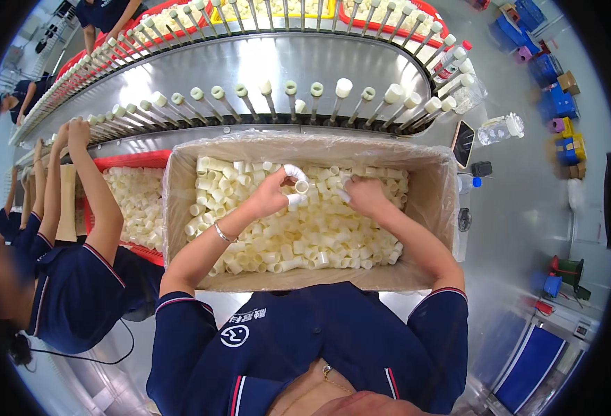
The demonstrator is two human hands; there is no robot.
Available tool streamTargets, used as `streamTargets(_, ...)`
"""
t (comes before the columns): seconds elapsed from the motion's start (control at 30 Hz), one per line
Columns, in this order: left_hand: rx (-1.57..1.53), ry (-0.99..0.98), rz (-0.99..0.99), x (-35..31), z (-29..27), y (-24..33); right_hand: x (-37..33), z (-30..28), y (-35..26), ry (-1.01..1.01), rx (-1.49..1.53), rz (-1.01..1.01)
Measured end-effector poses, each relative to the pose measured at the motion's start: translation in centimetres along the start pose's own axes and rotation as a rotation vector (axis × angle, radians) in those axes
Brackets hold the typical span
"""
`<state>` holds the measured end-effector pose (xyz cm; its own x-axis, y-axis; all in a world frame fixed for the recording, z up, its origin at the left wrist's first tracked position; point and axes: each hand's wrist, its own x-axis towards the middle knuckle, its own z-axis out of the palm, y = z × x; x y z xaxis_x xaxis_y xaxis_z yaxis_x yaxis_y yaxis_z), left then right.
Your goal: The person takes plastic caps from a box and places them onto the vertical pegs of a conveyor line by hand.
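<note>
A large plastic-lined cardboard box [305, 281] in front of me holds a heap of cream-white plastic pipe fittings [285, 239], short and tube-shaped. Above the left part of the heap, my left hand [272, 194] is closed around one pipe fitting [301, 186], its round opening facing up. White coverings wrap the thumb and index finger of that hand. My right hand [368, 196] reaches down into the right side of the heap, fingers curled. Its fingertips, also partly wrapped in white, are among the fittings, so what they grip is hidden.
Beyond the box, a metal conveyor [278, 66] carries a row of upright rods [246, 100], several topped with fittings. A co-worker [76, 284] works at the left beside a red crate [135, 201]. A phone [463, 144] and clear jar [501, 129] lie at right.
</note>
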<state>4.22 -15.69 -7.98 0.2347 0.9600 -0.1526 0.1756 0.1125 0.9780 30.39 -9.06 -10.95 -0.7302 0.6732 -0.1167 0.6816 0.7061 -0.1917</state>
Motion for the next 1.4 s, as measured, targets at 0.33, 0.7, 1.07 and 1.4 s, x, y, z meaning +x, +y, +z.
streamTargets(0.33, 0.181, 0.347, 0.334, 0.3, -4.8, 7.1, -1.0, 6.4, 0.3, -0.322, -0.112, 0.085)
streamTargets(0.7, 1.39, 0.648, 0.301, 6.4, -14.7, 9.8, 0.1, 1.7, -0.5, -0.337, 0.141, -0.012)
streamTargets(1.07, 1.371, 0.49, 0.335, 9.3, -11.3, 9.7, 1.6, -8.3, -2.4, -0.072, 1.574, 0.114)
streamTargets(1.4, 1.17, 0.433, 0.852, 2.5, -3.4, 5.5, 7.5, -15.7, 2.6, 0.626, -0.019, -0.02)
